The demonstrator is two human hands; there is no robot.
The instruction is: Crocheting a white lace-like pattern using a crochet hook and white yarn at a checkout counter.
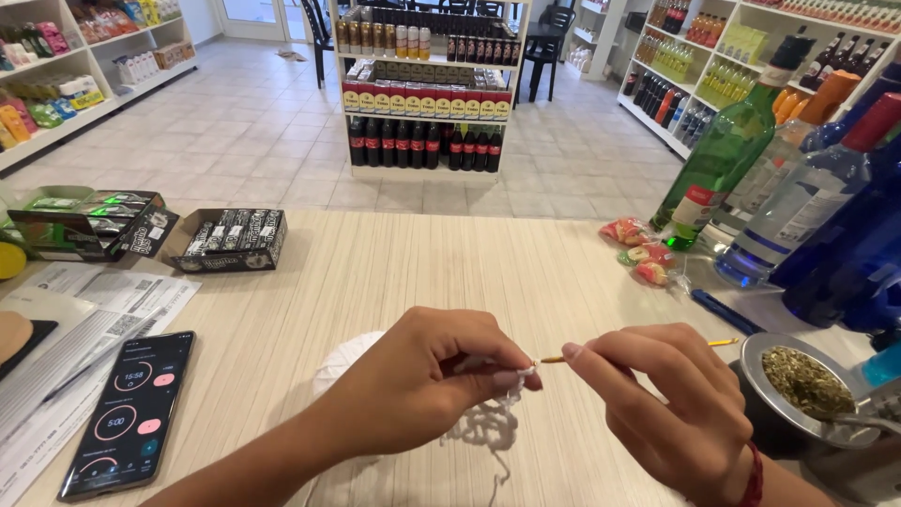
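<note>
Head view: light wooden counter [394,272] below. Left hand [413,380] pinched shut on white crochet piece [483,427], just in front of white yarn ball [343,361]. Right hand [671,404] closed on yellow crochet hook [723,343] (tip at left fingertips). Phone [129,413] well left, metal cup of green herb [807,385] right.

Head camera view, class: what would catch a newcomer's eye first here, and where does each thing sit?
At bottom centre, the left hand pinches white crochet work while the right hand holds a yellow hook to it. A green glass bottle stands tall at the counter's right. A dark phone showing timers lies at bottom left.
</note>
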